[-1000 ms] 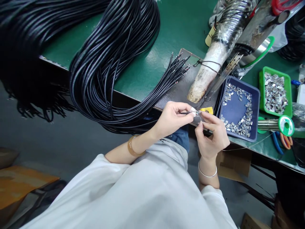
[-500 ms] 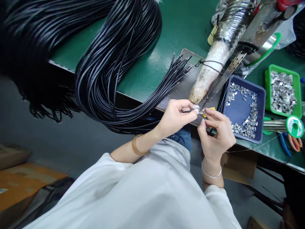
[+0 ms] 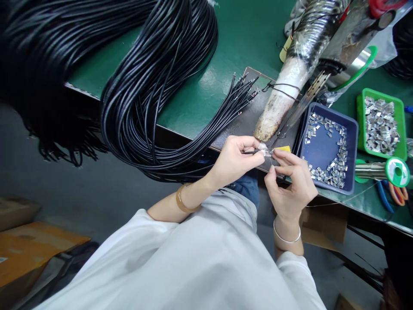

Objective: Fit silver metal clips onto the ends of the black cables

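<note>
My left hand (image 3: 237, 157) is closed in a pinch round a black cable (image 3: 250, 152), its fingertips wrapped in white. A small silvery metal piece (image 3: 268, 152) shows at the cable's end, between my two hands. My right hand (image 3: 292, 178) is closed close by, with a thin solder wire (image 3: 271, 161) at its thumb and fingers. Whether its fingertips also touch the metal piece, I cannot tell. Just beyond the fingers is the stained lower end of a white-wrapped duct (image 3: 269, 122), beside a slotted metal rod (image 3: 312, 90).
Bundled black cables (image 3: 135, 99) cover the left of the green table (image 3: 238, 34). A blue tray (image 3: 318, 150) and a green tray (image 3: 360, 125) hold small metal pieces. Right of them lie a solder spool (image 3: 397, 171) and pliers (image 3: 383, 196). A dark plate (image 3: 234, 129) lies under the cable ends.
The view has shifted slightly. My right thumb has come down a little, and more of the thin wire shows above it. My left hand keeps its pinch on the cable.
</note>
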Tool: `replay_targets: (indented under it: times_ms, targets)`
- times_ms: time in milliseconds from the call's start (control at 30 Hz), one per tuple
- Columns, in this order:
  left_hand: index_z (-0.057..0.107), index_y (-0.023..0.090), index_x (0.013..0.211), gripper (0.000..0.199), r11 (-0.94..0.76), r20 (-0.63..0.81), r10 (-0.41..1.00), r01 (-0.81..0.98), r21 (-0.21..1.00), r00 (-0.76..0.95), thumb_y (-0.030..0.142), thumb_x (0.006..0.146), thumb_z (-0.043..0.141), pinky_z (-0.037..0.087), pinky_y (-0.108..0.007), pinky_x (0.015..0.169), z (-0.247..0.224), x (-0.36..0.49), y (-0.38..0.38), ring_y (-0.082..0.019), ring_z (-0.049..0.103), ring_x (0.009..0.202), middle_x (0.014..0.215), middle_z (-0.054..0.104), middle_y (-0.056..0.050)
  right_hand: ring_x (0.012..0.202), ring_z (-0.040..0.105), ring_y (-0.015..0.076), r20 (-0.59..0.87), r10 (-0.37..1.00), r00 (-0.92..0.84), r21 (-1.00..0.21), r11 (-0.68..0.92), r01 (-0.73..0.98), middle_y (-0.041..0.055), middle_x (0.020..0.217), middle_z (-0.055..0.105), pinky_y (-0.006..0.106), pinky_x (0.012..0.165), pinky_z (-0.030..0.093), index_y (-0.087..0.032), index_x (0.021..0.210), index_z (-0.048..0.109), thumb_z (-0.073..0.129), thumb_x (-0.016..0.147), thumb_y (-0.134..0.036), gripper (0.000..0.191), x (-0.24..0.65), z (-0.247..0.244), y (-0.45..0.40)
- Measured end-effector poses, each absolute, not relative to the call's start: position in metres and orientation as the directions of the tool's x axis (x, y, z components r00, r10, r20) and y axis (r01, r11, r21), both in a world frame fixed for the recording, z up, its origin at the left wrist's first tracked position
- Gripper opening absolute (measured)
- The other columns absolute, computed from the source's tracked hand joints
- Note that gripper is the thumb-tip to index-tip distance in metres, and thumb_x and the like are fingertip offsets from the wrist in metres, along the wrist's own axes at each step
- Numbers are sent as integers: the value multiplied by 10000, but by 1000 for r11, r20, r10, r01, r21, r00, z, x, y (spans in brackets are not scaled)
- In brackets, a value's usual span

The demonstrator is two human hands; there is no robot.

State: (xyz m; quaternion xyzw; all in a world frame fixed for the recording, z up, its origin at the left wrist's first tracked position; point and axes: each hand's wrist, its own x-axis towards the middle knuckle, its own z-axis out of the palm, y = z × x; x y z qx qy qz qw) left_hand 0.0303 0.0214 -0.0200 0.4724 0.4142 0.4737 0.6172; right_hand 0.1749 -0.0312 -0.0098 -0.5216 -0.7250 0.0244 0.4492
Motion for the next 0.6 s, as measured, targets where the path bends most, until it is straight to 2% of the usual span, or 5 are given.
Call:
replay_targets:
  times_ms: [233, 600]
  targets:
    - [639, 121, 716, 69, 46, -25, 983, -112, 993, 184, 182, 745, 656, 222, -176, 451, -21, 33, 16, -44, 276, 516, 555, 383, 57, 974, 729, 175, 630, 775, -56, -474, 440, 763, 54, 1101, 740, 308, 799, 637, -219, 887, 603, 688, 805, -51, 205, 178, -13, -30]
    - [617, 122, 756, 69, 64, -35, 982, -153, 986, 186, 185, 768, 644, 180, -184, 450, -16, 34, 14, -41, 241, 505, 559, 338, 71, 960, 735, 183, 624, 781, -11, -529, 433, 730, 51, 1101, 727, 322, 811, 658, -202, 891, 654, 706, 784, -14, 223, 173, -5, -30]
